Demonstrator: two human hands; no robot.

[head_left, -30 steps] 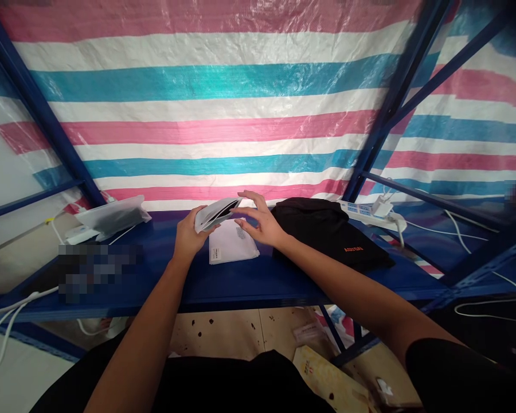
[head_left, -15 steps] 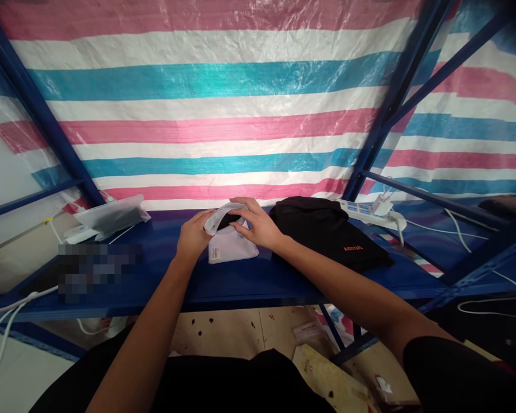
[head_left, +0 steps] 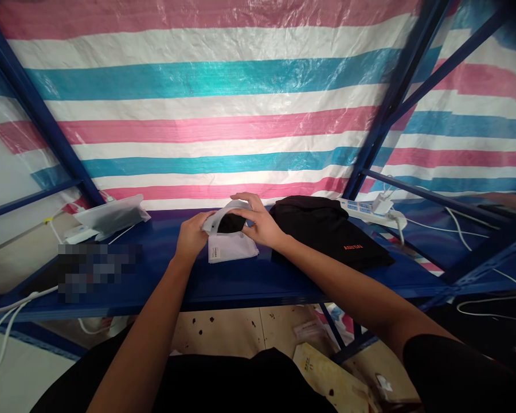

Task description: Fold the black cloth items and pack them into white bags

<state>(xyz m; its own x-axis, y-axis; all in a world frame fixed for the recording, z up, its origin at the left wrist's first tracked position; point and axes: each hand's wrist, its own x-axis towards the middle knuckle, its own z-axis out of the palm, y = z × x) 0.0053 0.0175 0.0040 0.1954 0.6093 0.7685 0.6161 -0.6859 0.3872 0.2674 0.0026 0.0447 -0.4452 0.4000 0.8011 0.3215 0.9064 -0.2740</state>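
Note:
A pale grey plastic mailing bag [head_left: 216, 221] with a dark inside is between my hands, its mouth gaping toward me. My left hand [head_left: 192, 230] pinches the bag's left edge. At the other side, my right hand [head_left: 261, 220] grips the right edge, its fingers over the top and its thumb at the opening. Just beneath lies a flat stack of white bags [head_left: 233, 248] with small printing at its left. Right of my right hand rests a folded black garment [head_left: 322, 235] with orange lettering.
The blue shelf [head_left: 155, 287] carries a white power strip [head_left: 365, 213] with plugs at the right. A white device in a clear cover [head_left: 112, 215] leans at the left, near cables. Blue metal posts frame both sides; a yellow carton [head_left: 327, 376] stands below.
The bag's mouth has opened wider, showing more of its dark inside. My right hand has risen slightly, and the bag has lifted a little off the stack.

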